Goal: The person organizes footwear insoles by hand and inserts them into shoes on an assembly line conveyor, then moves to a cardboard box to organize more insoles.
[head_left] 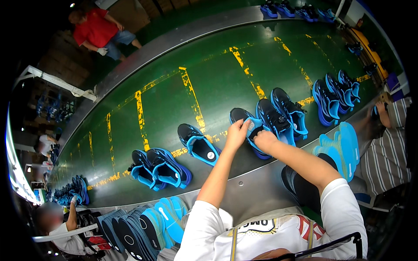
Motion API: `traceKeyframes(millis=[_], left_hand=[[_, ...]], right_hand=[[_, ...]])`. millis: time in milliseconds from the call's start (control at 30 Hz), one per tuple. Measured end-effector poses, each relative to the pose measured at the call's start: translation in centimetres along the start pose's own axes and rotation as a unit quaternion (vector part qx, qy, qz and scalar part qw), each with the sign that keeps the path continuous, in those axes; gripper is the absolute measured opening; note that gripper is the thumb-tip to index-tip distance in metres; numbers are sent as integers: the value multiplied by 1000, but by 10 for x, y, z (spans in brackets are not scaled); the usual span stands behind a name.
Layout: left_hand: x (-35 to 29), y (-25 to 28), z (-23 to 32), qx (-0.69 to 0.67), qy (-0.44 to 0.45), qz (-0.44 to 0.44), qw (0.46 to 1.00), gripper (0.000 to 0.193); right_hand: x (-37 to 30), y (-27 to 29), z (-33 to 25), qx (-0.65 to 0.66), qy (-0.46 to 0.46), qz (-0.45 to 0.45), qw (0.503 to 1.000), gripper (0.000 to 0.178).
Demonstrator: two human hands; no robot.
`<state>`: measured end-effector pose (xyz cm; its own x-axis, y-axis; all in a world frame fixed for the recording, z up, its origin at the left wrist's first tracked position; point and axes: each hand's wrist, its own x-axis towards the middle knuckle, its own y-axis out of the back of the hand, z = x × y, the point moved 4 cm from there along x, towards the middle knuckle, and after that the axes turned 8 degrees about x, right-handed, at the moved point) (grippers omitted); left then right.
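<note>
black and bright blue, the soft sports shoe (238, 115) under the two hands stands on the long green bench with worn yellow lines (161, 108), close to its grey metal edge (241, 184). its toe points to the far side and its heel to the near side; i think it is turned so because the opening then faces the person. the left hand (237, 133) has the thumb and fingertips almost closed together, and it pinches the upper edge at the opening, probably to keep the shoe steady. the right hand (264, 141) is bent, with the fingers curled down at the opening; the fingertips are hidden, so i cannot tell if they hold something.

just to the right, two black-and-blue laced shoes (271, 114) stand side by side. to the left there is one single black shoe with blue lining (197, 144), and farther left a close black-and-blue pair (164, 166). their openings also face the near side, which seems good for reaching inside. thin light-blue foot-shaped insoles (167, 217) and dark grey insoles (130, 235) overlap at the near left, perhaps so that single pieces are easy to lift.
</note>
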<state>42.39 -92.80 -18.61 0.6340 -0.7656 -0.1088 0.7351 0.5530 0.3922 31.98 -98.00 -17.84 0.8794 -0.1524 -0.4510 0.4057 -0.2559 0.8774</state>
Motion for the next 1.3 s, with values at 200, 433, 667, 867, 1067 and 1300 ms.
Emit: traceKeyframes(millis=[200, 433, 667, 867, 1067, 1300], left_hand=[[0, 2, -2, -28, 18, -37, 999, 30], [-4, 2, 18, 103, -155, 198, 962, 27], [-10, -12, 35, 256, -217, 3, 942, 36], [-7, -16, 29, 265, -190, -7, 945, 34], [-31, -5, 35, 250, -238, 20, 938, 28], [-75, -6, 60, 297, -283, 41, 911, 23]], right_hand=[[13, -14, -2, -140, -10, -168, 976, 26], [27, -37, 21, -25, -42, -207, 977, 26], [-17, 17, 4, 23, 42, -313, 949, 53], [-32, 10, 6, 57, 90, -182, 978, 45], [-92, 28, -4, -28, 70, -84, 994, 26], [-113, 12, -6, -78, 56, -192, 977, 31]])
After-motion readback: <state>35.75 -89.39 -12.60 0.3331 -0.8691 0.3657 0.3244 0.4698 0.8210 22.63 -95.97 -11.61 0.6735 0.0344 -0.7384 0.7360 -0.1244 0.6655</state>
